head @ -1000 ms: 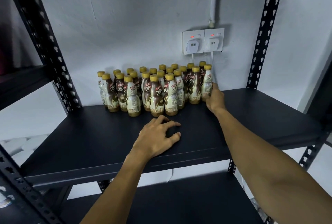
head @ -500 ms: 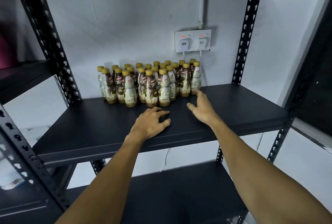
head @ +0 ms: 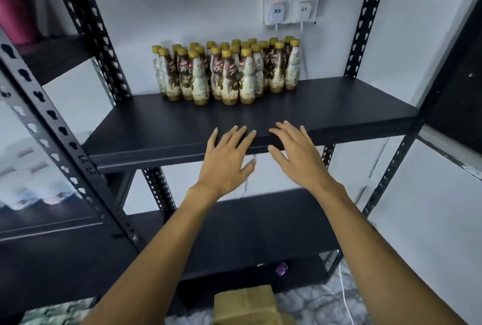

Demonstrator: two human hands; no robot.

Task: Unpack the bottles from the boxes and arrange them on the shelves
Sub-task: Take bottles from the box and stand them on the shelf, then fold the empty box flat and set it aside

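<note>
Many bottles: head view; upright, tightly clustered at 12 o'clock on the shelf, well apart from both hands.
Handling: likely full, stiff plastic with slick sleeves; best taken round the waist under the gold cap.
Left hand: 6 o'clock, over the shelf's front edge; grip wide, empty.
Right hand: just beside it; grip wide, empty.
Hidden: rear rows masked, count unsure; cardboard box at 6 o'clock cut off, contents unseen.

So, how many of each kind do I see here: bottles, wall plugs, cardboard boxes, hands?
Bottles: about 22, by visible caps
Wall plugs: 2
Cardboard boxes: 1
Hands: 2, left hand and right hand
Total: about 27
</note>
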